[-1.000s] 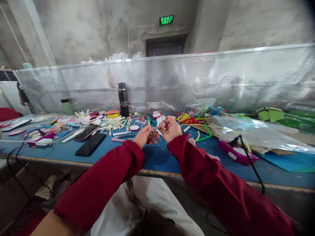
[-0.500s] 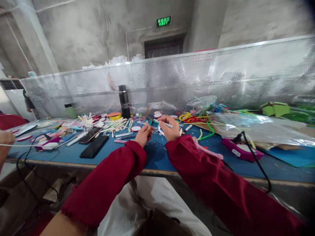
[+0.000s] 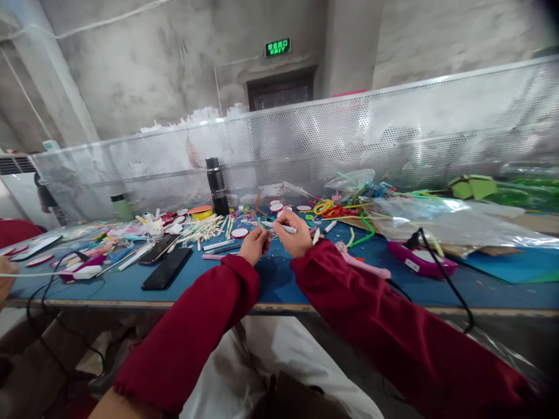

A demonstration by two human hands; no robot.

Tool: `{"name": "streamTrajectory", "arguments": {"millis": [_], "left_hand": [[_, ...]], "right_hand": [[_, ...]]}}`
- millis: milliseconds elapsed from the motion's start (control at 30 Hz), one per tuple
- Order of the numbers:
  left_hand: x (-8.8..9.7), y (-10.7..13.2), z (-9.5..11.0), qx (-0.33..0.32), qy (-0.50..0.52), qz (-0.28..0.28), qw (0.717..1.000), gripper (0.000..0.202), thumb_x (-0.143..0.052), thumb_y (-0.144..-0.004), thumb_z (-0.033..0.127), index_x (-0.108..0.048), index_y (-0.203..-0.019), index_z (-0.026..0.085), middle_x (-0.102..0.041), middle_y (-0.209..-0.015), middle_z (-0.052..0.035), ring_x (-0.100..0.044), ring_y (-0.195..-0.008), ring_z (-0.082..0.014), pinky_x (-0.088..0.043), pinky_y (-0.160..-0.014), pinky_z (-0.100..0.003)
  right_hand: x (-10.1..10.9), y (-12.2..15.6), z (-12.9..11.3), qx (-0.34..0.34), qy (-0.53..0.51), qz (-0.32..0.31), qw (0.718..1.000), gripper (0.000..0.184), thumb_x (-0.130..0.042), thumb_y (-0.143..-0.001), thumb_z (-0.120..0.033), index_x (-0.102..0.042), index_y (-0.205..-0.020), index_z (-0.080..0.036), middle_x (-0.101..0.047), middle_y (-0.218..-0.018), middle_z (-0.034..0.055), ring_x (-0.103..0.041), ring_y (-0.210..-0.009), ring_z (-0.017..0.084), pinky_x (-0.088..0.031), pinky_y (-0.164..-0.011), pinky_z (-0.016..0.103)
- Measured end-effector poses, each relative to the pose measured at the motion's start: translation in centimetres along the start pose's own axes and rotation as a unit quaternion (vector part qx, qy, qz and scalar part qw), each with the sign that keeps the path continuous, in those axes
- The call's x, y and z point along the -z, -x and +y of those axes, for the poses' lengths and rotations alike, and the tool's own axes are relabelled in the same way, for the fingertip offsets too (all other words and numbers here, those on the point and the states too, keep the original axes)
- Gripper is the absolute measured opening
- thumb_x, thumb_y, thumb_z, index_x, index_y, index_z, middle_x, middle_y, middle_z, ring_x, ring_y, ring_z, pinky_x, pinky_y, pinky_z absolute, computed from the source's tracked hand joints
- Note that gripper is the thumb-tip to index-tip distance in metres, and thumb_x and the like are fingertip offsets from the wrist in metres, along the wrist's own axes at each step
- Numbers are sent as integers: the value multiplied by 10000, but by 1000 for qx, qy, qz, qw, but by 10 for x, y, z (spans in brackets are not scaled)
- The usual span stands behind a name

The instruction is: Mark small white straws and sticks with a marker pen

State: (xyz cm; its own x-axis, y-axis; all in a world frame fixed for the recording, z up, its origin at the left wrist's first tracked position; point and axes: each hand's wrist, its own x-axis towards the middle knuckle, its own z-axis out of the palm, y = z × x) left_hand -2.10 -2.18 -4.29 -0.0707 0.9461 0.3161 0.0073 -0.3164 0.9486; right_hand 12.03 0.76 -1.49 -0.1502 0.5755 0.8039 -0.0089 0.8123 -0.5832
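My right hand (image 3: 297, 234) is closed around a white marker pen (image 3: 288, 228), whose tip points left toward my other hand. Just to the left, my left hand (image 3: 255, 245) is pinched, thumb against fingers; whatever it grips is too small to make out. Both hands are above the blue tabletop (image 3: 275, 285), close together but apart. Left of them lie a blue marker (image 3: 218, 247) and a pink stick (image 3: 213, 256). A round white disc with a red rim (image 3: 239, 233) lies just behind my left hand.
Two phones (image 3: 168, 269) lie to the left, near wooden sticks (image 3: 209, 227). A black bottle (image 3: 217, 186) stands at the back by the perforated metal screen (image 3: 301, 139). Purple glue-gun-like devices with black cables (image 3: 421, 260) lie right and left. Another person's hand (image 3: 6, 279) shows far left.
My right hand has turned slightly, so the pen now points left toward my left hand. My left hand stays pinched in about the same place. The camera view has shifted a little.
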Motion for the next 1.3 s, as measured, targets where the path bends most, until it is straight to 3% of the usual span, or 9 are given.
{"name": "streamTrajectory", "arguments": {"millis": [200, 1300], "left_hand": [[1, -1, -2, -25, -14, -15, 999, 391, -629, -890, 550, -511, -784, 193, -462, -521, 70, -377, -413, -65, -269, -436, -216], [0, 0, 1, -4, -19, -1, 1000, 354, -626, -907, 499, -523, -788, 182, -445, -509, 72, -355, -414, -67, -237, -434, -215]], "right_hand": [[0, 1, 0, 7, 9, -12, 1000, 159, -596, -836, -288, -498, -717, -247, -539, -632, -38, -500, -592, 146, -384, -567, 301], [1, -2, 1, 15, 22, 5, 1000, 161, -593, -827, -259, -494, -701, -242, -526, -641, -34, -469, -586, 146, -356, -567, 310]]}}
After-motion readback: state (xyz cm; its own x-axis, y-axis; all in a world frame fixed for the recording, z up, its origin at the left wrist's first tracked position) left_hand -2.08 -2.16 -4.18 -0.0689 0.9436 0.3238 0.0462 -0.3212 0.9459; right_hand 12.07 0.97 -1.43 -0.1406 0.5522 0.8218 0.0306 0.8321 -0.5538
